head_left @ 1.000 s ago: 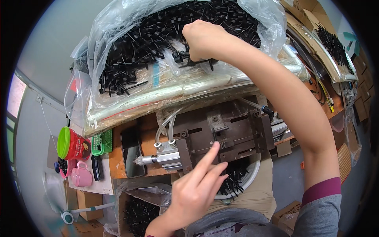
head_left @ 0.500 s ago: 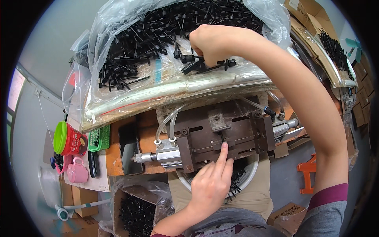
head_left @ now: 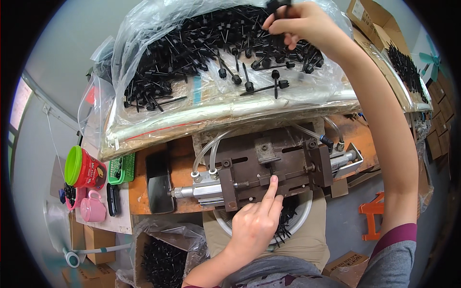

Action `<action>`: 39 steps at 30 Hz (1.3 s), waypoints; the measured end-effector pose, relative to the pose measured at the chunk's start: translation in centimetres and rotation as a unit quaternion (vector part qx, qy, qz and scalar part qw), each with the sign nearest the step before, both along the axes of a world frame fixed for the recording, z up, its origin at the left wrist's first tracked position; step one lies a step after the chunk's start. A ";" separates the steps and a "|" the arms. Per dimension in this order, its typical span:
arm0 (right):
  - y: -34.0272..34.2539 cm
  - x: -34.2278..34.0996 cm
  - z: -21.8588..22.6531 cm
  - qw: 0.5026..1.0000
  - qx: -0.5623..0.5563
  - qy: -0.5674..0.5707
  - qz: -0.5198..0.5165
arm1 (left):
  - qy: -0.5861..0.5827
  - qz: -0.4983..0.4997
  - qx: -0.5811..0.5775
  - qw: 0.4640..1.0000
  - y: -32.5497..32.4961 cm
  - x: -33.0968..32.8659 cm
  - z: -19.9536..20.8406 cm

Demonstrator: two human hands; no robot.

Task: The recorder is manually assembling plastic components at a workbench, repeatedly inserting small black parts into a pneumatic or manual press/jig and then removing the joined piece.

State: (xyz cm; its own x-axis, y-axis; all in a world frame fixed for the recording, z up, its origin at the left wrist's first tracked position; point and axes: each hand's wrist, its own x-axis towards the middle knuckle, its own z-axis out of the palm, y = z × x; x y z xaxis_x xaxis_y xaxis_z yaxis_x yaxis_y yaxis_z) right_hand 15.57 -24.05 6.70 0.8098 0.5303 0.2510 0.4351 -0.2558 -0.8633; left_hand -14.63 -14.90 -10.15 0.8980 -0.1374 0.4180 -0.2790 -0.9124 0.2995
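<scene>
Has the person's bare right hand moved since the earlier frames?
Yes. Against the dark brown metal fixture, the bare right hand has shifted up and rightward in the picture, toward the clear plastic liner's far edge.

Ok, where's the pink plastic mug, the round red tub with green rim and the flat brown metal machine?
Pink plastic mug (head_left: 93, 210), head view: side of its body.
Round red tub (head_left: 92, 174), head view: red side wall.
Brown metal machine (head_left: 289, 160), head view: bare top plate.
</scene>
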 end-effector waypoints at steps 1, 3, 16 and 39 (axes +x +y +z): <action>-0.9 -0.8 0.8 0.999 0.052 0.001 -0.012 | 0.006 -0.012 -0.043 0.999 0.2 -0.1 0.6; -2.8 -0.6 -0.4 0.991 0.109 -0.072 -0.011 | 0.024 -0.028 -0.126 0.991 0.6 -0.3 1.9; -6.8 -17.9 -8.5 0.930 0.155 0.331 0.031 | 0.010 -0.072 -0.342 0.937 2.1 -2.0 6.1; -9.3 -22.0 -11.9 0.942 0.185 0.275 -0.055 | -0.050 0.017 0.156 0.986 -0.7 0.1 -0.1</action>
State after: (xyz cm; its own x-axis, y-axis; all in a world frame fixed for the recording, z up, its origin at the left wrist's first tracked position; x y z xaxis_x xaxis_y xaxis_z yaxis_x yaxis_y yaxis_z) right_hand -6.46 -33.37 -5.18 0.9165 0.3937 -0.0709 -0.1148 0.0892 -0.9894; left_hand -14.54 -15.61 -10.29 0.8611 -0.2432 0.4465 -0.2599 -0.9653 -0.0246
